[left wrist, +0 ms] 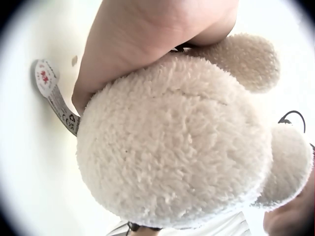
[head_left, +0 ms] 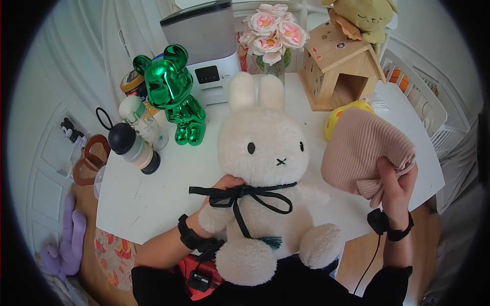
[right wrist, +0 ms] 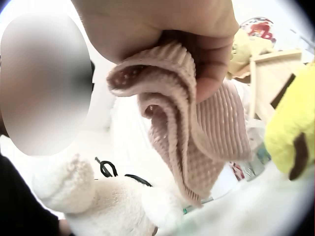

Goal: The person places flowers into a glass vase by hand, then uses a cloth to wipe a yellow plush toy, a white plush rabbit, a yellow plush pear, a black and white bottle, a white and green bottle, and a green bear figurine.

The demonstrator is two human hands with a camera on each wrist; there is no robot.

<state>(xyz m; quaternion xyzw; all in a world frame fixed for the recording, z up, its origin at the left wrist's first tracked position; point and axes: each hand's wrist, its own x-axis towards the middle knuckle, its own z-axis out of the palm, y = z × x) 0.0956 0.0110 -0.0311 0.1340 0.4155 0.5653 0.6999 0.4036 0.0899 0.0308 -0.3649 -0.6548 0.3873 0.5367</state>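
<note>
A white plush rabbit (head_left: 265, 143) with a black ribbon (head_left: 245, 191) tied at its neck sits upright at the table's near edge. My left hand (head_left: 224, 186) grips it at the neck, its fingers hidden behind the plush; the left wrist view shows this hand (left wrist: 157, 34) against the fluffy body (left wrist: 172, 142). Off to the rabbit's right, my right hand (head_left: 398, 186) pinches a ribbed pink cloth (head_left: 357, 148) in the air. In the right wrist view the cloth (right wrist: 221, 118) hangs in folds from the curled fingers of that hand (right wrist: 167, 24).
Behind the rabbit on the table (head_left: 127, 204) stand a shiny green bear figure (head_left: 171, 86), a bottle (head_left: 133, 148), a grey-and-white dispenser (head_left: 204, 51), roses (head_left: 273, 33) and a wooden house (head_left: 339, 66). A yellow plush (head_left: 337, 115) lies partly behind the cloth.
</note>
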